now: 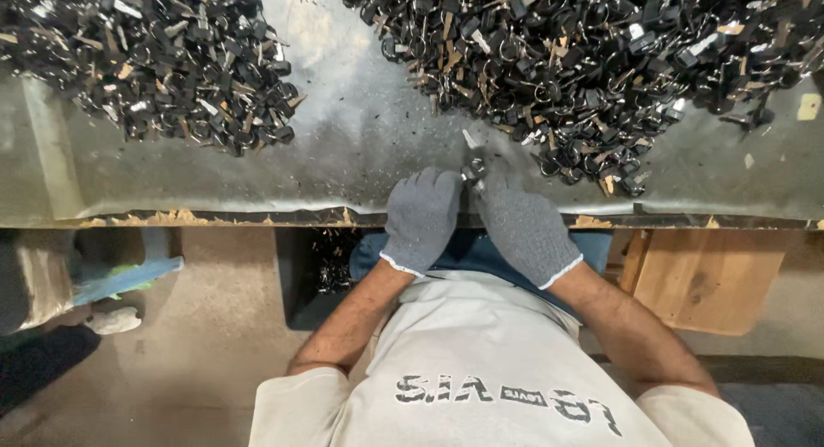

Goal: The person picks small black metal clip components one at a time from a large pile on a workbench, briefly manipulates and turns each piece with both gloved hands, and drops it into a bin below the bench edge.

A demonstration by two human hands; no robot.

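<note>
Both my hands wear grey knit gloves and meet at the near edge of a grey worktable [360,146]. My left hand [421,217] and my right hand [525,228] pinch together a small black-headed key on a metal ring [473,165], its silver blade pointing away from me. A large heap of black-headed keys and rings [584,60] lies just beyond my right hand. A second heap of keys [154,60] lies at the far left of the table.
The table's front edge [257,217] is chipped and ragged. Below it stand a wooden box [704,275] at the right and a dark bin holding black bits [330,267] by my left forearm. A foot in a sandal [120,279] is at the left.
</note>
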